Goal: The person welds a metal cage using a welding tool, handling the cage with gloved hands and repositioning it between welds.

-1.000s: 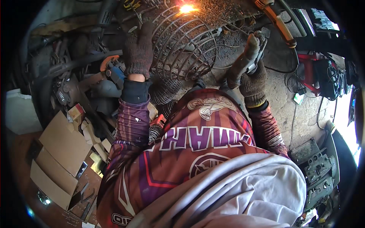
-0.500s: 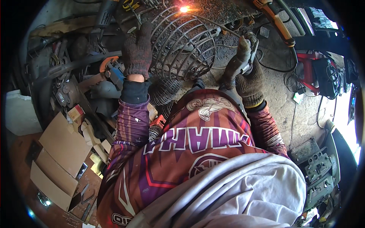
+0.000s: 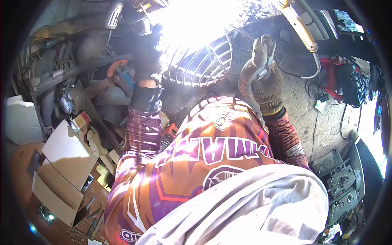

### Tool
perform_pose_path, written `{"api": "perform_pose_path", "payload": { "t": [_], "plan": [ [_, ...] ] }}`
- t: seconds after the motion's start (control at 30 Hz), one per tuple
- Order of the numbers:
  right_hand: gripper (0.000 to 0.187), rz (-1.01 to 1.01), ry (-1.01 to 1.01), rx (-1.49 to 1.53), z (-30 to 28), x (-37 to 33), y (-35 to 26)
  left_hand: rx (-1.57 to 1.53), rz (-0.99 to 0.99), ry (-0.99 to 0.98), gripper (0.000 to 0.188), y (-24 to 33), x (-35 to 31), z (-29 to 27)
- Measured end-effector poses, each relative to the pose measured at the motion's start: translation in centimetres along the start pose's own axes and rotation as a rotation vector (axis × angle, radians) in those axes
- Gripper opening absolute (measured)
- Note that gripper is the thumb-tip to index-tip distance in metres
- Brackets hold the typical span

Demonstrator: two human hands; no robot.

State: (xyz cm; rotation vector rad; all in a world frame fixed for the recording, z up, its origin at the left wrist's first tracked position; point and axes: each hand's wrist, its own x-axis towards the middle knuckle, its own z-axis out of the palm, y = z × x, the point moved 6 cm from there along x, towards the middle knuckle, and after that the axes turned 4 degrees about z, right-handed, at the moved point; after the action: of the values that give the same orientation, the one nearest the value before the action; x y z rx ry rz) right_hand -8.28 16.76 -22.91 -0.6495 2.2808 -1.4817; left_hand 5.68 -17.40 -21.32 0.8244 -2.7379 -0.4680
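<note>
Brilliant white glare covers the upper middle, hiding the far part of a round cage of bent metal rods. My right hand, in a knitted glove, is closed around a welding electrode holder. A thin welding rod runs from its jaws toward the glare. My left hand, also gloved, is at the cage's left side, upright and dark against the light. Its fingers look closed, but the glare hides what they grip.
An angle grinder with an orange guard lies left of my left hand. Opened cardboard boxes are at lower left. A yellowish power tool with a cord lies at upper right. A grey machine with knobs stands at lower right.
The small orange glow at the rod's tip has become a large white flare that washes out the far part of the cage and brightens my shirt. Both hands keep nearly the same places.
</note>
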Motion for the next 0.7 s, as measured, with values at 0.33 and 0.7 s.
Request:
{"api": "perform_pose_path", "payload": {
  "t": [0.33, 0.7],
  "plan": [
    [0.020, -0.048, -0.126, 0.059, 0.5, 1.8, -4.1, 0.250, 0.339, 0.154, 0.022, 3.8, 0.0, -1.5],
    [0.070, 0.035, 0.009, 0.188, -0.6, -0.4, 1.8, -0.480, -0.106, 0.203, 0.046, 2.9, 0.0, -1.8]
  ]
}}
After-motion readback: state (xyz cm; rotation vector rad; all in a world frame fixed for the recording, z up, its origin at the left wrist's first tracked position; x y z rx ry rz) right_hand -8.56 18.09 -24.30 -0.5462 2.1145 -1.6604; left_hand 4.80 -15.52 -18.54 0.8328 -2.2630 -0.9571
